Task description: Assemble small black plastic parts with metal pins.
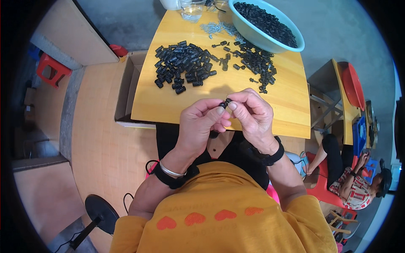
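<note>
Left hand [201,122]: fingers curled, thumb and forefinger pinching a small black part [225,102].
Right hand [253,114]: pinched shut on the same part from 3 o'clock.
Part: between both hands' fingertips, above the worktop's [168,105] near edge.
Loose pile [183,65]: at 11 o'clock.
Teal bowl [253,36]: at 1 o'clock, filled with black pieces.

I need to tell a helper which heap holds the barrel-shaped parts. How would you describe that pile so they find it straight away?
Start at the yellow wooden table and its teal bowl at the far right corner. The pile lies left of the bowl, toward the table's left half. It is the denser heap of short, chunky black cylinders, unlike the looser scatter of thinner black pieces beside the bowl.
</note>
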Demonstrator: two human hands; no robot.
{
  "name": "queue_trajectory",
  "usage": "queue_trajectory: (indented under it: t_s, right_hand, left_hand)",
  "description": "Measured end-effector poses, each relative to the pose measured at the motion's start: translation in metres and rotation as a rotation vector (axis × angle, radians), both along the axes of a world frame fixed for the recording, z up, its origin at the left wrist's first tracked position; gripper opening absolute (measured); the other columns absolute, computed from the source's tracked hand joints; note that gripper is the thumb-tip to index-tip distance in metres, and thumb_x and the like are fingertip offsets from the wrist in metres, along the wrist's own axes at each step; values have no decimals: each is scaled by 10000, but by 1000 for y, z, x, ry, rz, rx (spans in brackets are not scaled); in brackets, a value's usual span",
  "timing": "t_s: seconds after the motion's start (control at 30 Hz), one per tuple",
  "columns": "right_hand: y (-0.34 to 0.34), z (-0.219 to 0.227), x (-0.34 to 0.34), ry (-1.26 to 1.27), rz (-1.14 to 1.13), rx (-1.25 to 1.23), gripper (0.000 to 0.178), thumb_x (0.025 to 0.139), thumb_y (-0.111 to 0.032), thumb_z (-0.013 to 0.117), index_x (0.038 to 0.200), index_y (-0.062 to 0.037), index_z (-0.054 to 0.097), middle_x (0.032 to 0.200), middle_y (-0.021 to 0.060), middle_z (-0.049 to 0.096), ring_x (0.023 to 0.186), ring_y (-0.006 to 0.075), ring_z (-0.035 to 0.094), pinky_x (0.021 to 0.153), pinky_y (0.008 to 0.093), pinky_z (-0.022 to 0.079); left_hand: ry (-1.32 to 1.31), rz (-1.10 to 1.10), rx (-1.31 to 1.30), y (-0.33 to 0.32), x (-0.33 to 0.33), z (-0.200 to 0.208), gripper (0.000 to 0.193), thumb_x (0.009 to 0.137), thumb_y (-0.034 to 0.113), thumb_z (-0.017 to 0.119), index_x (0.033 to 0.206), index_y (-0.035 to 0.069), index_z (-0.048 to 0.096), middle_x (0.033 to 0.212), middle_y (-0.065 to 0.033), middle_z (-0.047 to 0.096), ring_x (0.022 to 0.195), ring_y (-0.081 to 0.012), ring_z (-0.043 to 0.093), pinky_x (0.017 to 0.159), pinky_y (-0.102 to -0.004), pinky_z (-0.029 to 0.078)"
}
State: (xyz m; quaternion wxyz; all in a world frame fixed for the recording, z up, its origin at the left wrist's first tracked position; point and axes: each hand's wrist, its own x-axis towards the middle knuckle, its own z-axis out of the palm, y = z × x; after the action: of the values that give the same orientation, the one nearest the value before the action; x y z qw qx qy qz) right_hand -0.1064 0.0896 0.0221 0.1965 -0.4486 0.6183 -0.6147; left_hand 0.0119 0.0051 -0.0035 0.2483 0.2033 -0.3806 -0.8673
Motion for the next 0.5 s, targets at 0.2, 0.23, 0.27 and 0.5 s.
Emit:
queue_trajectory:
  t_s: [0.2, 0.23, 0.27, 0.5]
  right_hand:
    - [-3, -1, 4, 25, -12, 7, 53, 802, -11, 601, 844, 12, 622, 743, 50, 559, 657, 111, 545, 579, 224, 429]
    - [-4, -1, 4, 25, -8, 8, 53, 802, -11, 601, 844, 12, 622, 743, 50, 559, 657, 111, 545, 579, 224, 429]
    - [-4, -2, 4, 57, -5, 13, 54, 802, -10, 599, 845, 11, 624, 741, 51, 560, 657, 111, 545, 579, 224, 429]
    - [-5, -5, 2, 51, 7, 1, 58, 796, 2, 596, 845, 14, 626, 739, 57, 570, 651, 116, 538, 578, 229, 426]
  left_hand:
    - [1, 5, -22, -1, 4, 0, 185, 856, 89, 579, 1010, -13, 563, 800, -91, 634, 651, -122, 609, 549, -209, 494]
    - [-4, -7, -29, -2, 4, 2, 187, 855, 90, 582, 1007, -15, 563, 797, -93, 633, 646, -124, 610, 545, -209, 493]
    - [-9, -19, -37, -2, 5, 2, 188, 853, 92, 584, 1005, -17, 562, 795, -95, 633, 642, -126, 611, 541, -210, 492]
    - [14, -61, -6, -4, 6, 0, 181, 879, 103, 542, 1016, -11, 574, 808, -94, 637, 652, -145, 627, 539, -209, 498]
